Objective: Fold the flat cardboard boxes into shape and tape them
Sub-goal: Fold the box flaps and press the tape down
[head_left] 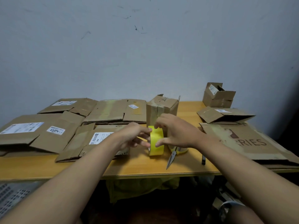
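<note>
Near the desk's (145, 168) front edge, both hands pinch the upright tape roll (156, 141): left hand (135, 137) apparently steadying, right hand (175, 131) apparently seeking the tape end; folded box (161, 110) waits just behind.

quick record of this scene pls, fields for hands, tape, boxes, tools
left hand: pinches the yellow tape roll from its left
right hand: grips the roll, thumb on its face
tape roll: upright, above the table
folded box: upright behind the roll
flat boxes: spread over the table's left
scissors: on the table, right of the roll
</note>
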